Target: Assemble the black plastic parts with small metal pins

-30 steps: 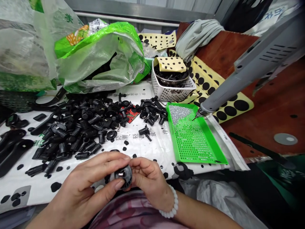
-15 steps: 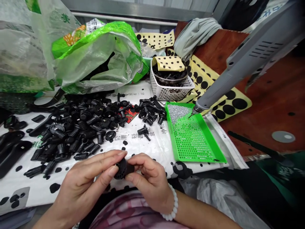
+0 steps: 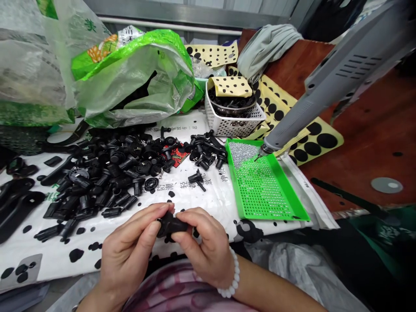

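A small black plastic part (image 3: 169, 225) is held between both hands near the table's front edge. My left hand (image 3: 131, 253) pinches its left end with thumb and fingers. My right hand (image 3: 203, 242), with a white bead bracelet on the wrist, grips its right end. Just beyond the hands lies a big heap of similar black plastic parts (image 3: 110, 173) on a white printed sheet (image 3: 208, 195).
A green perforated tray (image 3: 263, 186) with small silver screws lies to the right. A grey electric screwdriver (image 3: 325, 86) hangs over it, tip down. A white basket (image 3: 232, 119) of parts stands behind. Plastic bags (image 3: 123, 78) fill the back left; yellow sticker sheets (image 3: 312, 138) lie on the wooden top.
Both hands have turned the black part between the fingers, so its round face no longer points up. The hanging screwdriver has drifted slightly left.
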The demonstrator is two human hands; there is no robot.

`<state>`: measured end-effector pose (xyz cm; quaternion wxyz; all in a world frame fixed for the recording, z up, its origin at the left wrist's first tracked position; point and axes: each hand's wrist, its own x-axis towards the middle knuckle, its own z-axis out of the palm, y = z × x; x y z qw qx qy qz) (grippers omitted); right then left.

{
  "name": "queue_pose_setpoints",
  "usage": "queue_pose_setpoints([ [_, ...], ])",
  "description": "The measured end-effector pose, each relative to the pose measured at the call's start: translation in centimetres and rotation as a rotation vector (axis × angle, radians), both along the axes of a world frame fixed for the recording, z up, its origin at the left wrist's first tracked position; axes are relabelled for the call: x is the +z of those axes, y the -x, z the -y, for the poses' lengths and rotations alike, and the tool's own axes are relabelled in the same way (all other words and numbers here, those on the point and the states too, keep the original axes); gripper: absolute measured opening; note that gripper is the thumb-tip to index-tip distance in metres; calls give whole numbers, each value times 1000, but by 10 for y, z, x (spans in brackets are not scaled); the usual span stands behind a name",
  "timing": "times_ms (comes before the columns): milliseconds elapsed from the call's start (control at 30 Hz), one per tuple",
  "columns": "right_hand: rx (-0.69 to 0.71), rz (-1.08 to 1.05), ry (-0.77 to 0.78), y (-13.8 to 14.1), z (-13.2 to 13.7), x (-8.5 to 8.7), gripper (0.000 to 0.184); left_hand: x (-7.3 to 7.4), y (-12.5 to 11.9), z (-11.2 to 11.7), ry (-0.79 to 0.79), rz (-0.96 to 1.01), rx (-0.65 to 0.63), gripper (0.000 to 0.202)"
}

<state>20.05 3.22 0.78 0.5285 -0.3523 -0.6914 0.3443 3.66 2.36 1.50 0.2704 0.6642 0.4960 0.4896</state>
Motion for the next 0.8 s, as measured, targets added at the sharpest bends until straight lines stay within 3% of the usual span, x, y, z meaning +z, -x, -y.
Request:
queue_pose_setpoints([
  [133,89,-145,381,2,0,-2,15,-7,-1,-2,44,17,22,23],
  [233,134,-181,486,1,-2,-1,17,-7,0,-1,73,3,31,25],
  [333,171,-128,473,-2,-2,1,19,-3,2,1,53,-55,16,31],
  [500,169,-95,469,-3,1,1,19,4,9,2,-172,-323,-179,47],
  [667,74,-68,286,-2,4,-1,19,4,10,-1,-398,-563,-157,51],
  [800,49,-46,211,-3,5,-4,20,-1,7,0,-465,-657,-176,52],
])
